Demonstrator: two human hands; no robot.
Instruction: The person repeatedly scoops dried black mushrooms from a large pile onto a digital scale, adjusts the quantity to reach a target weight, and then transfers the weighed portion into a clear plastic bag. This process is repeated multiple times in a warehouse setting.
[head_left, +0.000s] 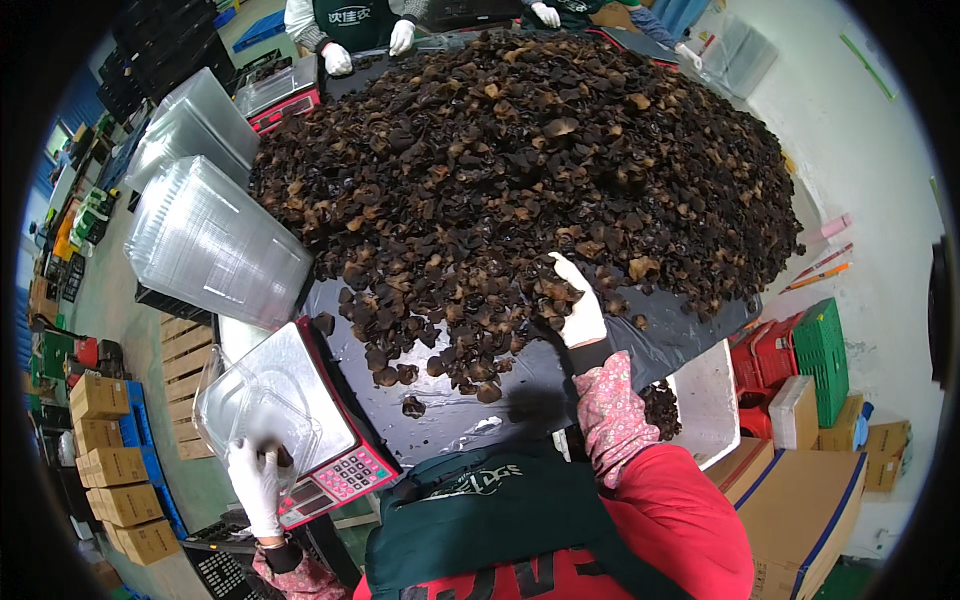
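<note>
A large heap of dark brown wood ear mushrooms (525, 165) covers the table, which is lined with black plastic sheet (450, 427). My right hand (581, 304), in a white glove, reaches into the near edge of the heap, with mushroom pieces against its fingers; whether they are gripped does not show. My left hand (255, 480), gloved in white, is at the near rim of a clear plastic container (255, 412) on the steel plate of a red digital scale (337, 480). Dark mushroom pieces are by its fingers, partly blurred.
Stacks of clear plastic containers (217, 240) stand beyond the scale on the left. Across the table are co-workers' gloved hands (337, 58) and another red scale (285, 105). A white bin (709, 405) stands below the table at right, near red and green crates (821, 364) and cardboard boxes (799, 510).
</note>
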